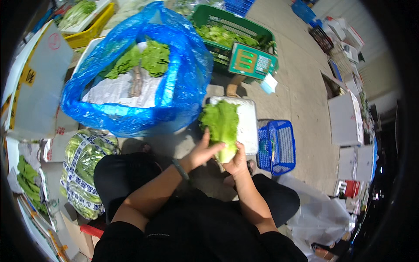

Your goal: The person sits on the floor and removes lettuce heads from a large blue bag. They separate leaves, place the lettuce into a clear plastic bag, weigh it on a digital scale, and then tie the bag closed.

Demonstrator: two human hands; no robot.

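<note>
Between my two hands is a head of green leaf lettuce, its pale base towards me and its leaves pointing away. My left hand lies along the left side of the stem with the thumb raised. The fingers of my right hand wrap the base from the right and below. Under the leaves shows the white platform of a weighing scale, whose green display head is lit. To the left a blue plastic bag gapes, lined with paper; leafy greens with a bundle of brownish stems lie inside.
A blue plastic basket stands right of the scale. Behind the display is a green crate of leafy vegetables. A taped, wrapped bundle of greens sits by my left knee. Foam boxes line the right; clear plastic sheeting lies nearer.
</note>
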